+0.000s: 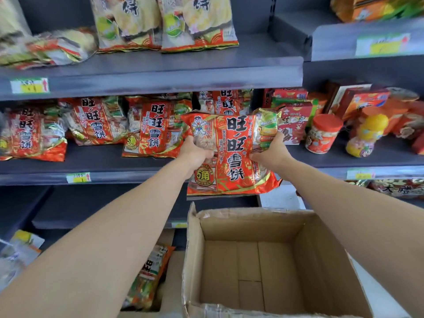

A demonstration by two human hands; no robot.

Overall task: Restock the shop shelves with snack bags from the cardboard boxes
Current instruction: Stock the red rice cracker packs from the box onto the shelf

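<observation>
A large red snack bag [231, 154] is held upright in front of the middle shelf [114, 173]. My left hand [195, 154] grips its left side and my right hand [273, 152] grips its right side. Below it stands an open cardboard box [252, 267] with nothing visible inside. Several matching red bags [151, 131] lie along the middle shelf to the left and behind the held bag.
Yellow-green snack bags [165, 21] stand on the upper shelf [160, 74]. Red boxes, a jar [323, 134] and a yellow toy bottle [364, 136] fill the right shelf. A second box at lower left holds another bag [149, 271]. More bags [13, 258] lie far left.
</observation>
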